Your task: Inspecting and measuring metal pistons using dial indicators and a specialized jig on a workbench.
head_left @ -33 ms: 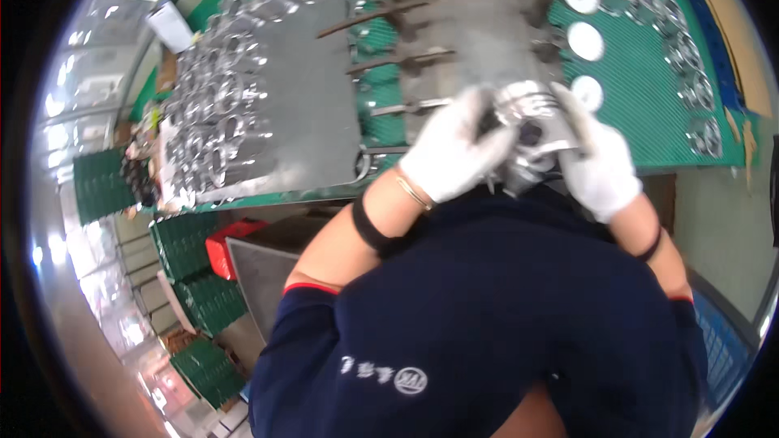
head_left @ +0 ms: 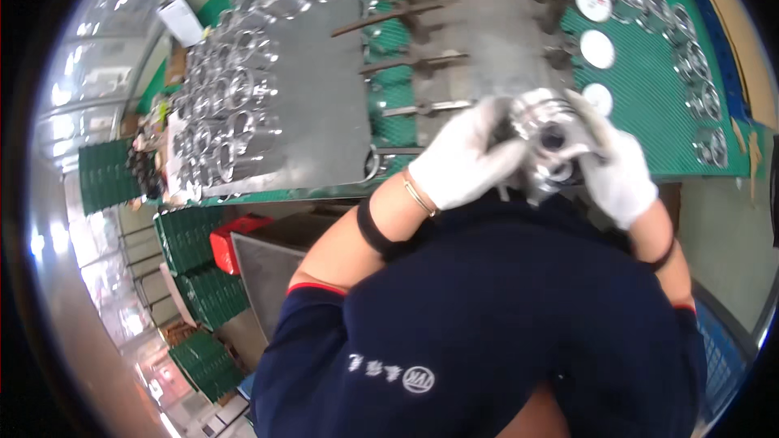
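Head view: I am looking down at both gloved hands holding one shiny metal part (head_left: 548,142) just above the bench edge (head_left: 324,191).
Left hand (head_left: 466,161): I am seeing it closed around the part's left side, fingers curling over the top.
Right hand (head_left: 618,172): it is gripping the part's right side, palm turned inward.
Change: both frames are showing the same instant, so I am finding nothing shifted; the grip and the part's place are matching.
Part: it is sitting between the palms, its open bore facing up at me, clear of the mat (head_left: 657,105).
Around: rows of like parts (head_left: 231,118) are standing on a grey tray at the left; round dials (head_left: 596,49) are lying on the mat.
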`<state>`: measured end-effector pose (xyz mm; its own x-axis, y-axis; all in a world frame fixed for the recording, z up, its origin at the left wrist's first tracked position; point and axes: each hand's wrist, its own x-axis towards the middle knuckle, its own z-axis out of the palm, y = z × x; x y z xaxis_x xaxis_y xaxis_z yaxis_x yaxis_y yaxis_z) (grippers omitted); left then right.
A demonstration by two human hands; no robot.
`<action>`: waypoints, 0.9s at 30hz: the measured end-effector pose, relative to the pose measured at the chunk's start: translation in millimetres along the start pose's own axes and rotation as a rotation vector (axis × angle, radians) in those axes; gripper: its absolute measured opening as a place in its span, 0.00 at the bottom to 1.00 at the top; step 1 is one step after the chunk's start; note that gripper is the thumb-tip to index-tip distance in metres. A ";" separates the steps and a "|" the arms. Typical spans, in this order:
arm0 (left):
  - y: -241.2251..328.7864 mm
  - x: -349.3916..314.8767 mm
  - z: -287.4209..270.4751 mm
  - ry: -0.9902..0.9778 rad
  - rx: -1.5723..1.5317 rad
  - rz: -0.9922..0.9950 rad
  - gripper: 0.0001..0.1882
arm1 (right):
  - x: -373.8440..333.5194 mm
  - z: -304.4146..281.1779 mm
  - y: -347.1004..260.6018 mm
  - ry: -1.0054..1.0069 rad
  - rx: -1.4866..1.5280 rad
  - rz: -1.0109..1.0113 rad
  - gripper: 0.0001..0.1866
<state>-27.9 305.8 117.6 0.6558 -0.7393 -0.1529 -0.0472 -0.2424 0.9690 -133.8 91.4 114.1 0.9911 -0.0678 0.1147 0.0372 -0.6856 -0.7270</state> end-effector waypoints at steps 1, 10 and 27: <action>12.1 -6.0 -8.6 -0.088 0.025 -0.044 0.24 | 0.1 -14.2 1.1 -0.065 0.096 0.021 0.33; -56.4 -83.2 -254.8 1.060 1.086 -0.736 0.35 | -56.7 -133.8 181.7 0.501 0.410 0.782 0.20; -131.8 -116.5 -307.7 0.745 1.009 -0.750 0.22 | 72.4 -110.1 310.7 0.739 1.081 1.021 0.08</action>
<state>133.8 617.2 67.4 0.9791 0.1697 -0.1124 0.1825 -0.9763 0.1160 -64.6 -206.3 -28.9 0.4023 -0.6670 -0.6271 -0.1685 0.6194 -0.7668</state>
